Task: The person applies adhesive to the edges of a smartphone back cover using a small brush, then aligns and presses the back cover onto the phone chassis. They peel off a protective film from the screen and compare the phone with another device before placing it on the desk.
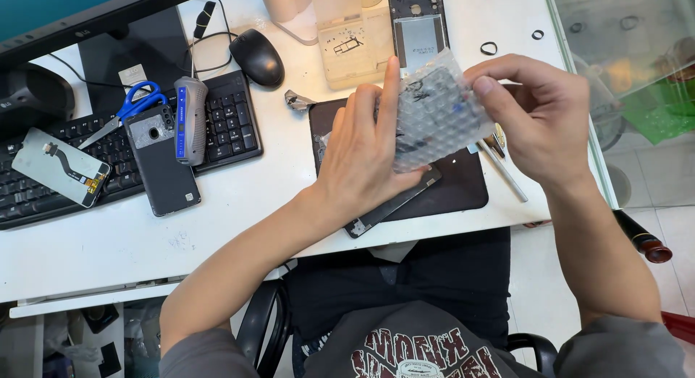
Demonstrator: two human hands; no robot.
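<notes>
Unwrapping step: left hand (365, 150) and right hand (532, 114) each pinch an edge of the bubble-wrap pouch (434, 114) held above the dark mat (463, 179) on the desk (239, 197); next likely needs peeling from right grip.

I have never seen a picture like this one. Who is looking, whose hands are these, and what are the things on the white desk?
A person wears a camera on the head, so the one picture looks down at that person's own two bare hands. No machine is at work here.

Both hands hold a small bubble-wrap pouch above a dark mat. The left hand supports it from behind, and the right hand pinches its upper edge.

On the white desk lie a black keyboard, a black mouse, blue-handled scissors, a dark phone lying face down, a loose phone screen with a ribbon cable, and a grey handheld tool. An opened phone body lies at the far edge.
</notes>
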